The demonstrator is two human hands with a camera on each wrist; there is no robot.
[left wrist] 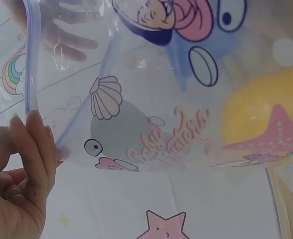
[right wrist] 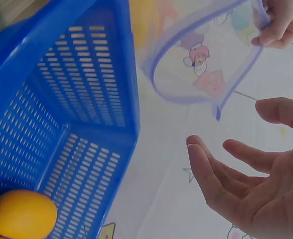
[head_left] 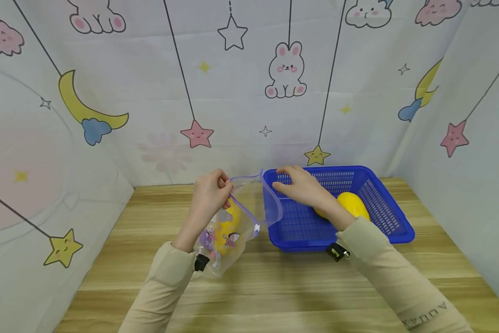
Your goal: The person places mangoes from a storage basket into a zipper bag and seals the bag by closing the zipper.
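Observation:
My left hand [head_left: 209, 194] pinches the rim of a clear printed zip bag [head_left: 228, 229] and holds it up above the wooden table [head_left: 274, 282]; its fingers [left wrist: 34, 149] curl over the bag's purple edge. A yellow fruit [head_left: 228, 224] lies inside the bag [left wrist: 186, 99]. My right hand [head_left: 301, 187] hovers with its fingers spread over the left part of a blue basket [head_left: 382, 203], holding nothing; the open palm [right wrist: 246, 184] shows in the right wrist view. Another yellow fruit [head_left: 351, 204] rests in the basket [right wrist: 62, 124].
Printed cloth with stars, moons and rabbits [head_left: 286, 69] walls in the table at the back and both sides. The basket stands at the right rear of the table. Bare wood lies in front.

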